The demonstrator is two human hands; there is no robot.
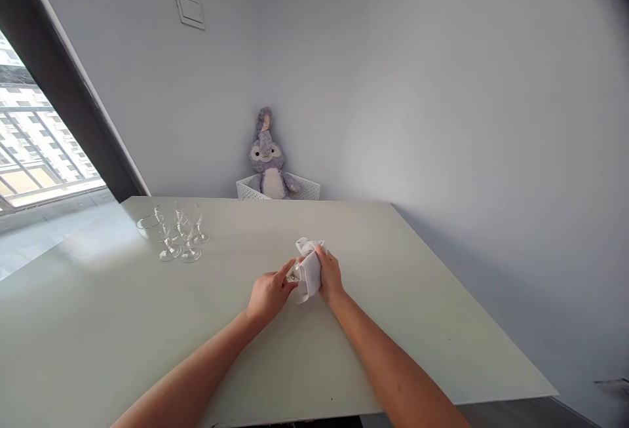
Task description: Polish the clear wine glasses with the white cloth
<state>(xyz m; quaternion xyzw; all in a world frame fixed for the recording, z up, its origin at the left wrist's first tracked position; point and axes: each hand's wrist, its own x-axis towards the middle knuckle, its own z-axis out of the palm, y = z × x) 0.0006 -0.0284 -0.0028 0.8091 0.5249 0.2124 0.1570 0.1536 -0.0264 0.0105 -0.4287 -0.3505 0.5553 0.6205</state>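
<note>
Glass (pixel 293 274) held in a cloth (pixel 310 275), over the bench (pixel 403 284).
The glass's bared end is pinched by the left hand (pixel 270 291), its long axis seemingly directed rightward into the cloth, which is clasped by the right hand (pixel 331 272).

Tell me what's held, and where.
Left fingers pinch a clear object, seemingly glass, by its uncovered end; right fingers hold the white cloth by its right side.
</note>
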